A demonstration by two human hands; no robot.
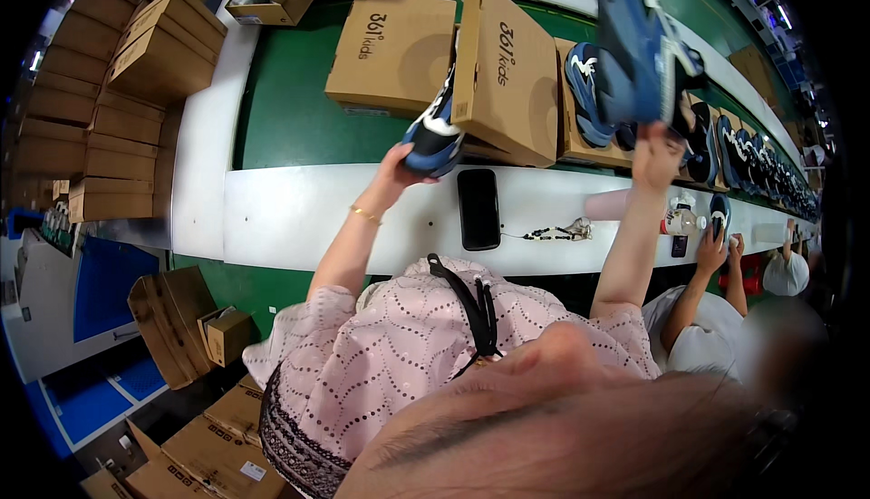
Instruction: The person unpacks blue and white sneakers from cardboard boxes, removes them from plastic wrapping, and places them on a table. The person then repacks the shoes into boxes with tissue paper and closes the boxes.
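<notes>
My left hand [399,171] grips the heel end of a blue, black and white sneaker [433,141]. The sneaker's toe end is hidden behind the raised lid of a brown shoebox [506,68]. Up on the right, my right hand [658,156] is closed on another blue sneaker [627,68], lifted above the row of boxes with its sole side partly showing. A second brown shoebox [390,46], closed, lies to the left of the raised lid. Just right of that lid, a blue sneaker [587,91] rests in an open box [571,150].
A black phone [478,209] and a beaded strap [557,232] lie on the white ledge [344,218]. A bottle [681,221] stands farther right. Many sneakers [739,150] line the green belt [290,91]. A co-worker's hands [711,250] hold a shoe. Cartons [168,46] are stacked left.
</notes>
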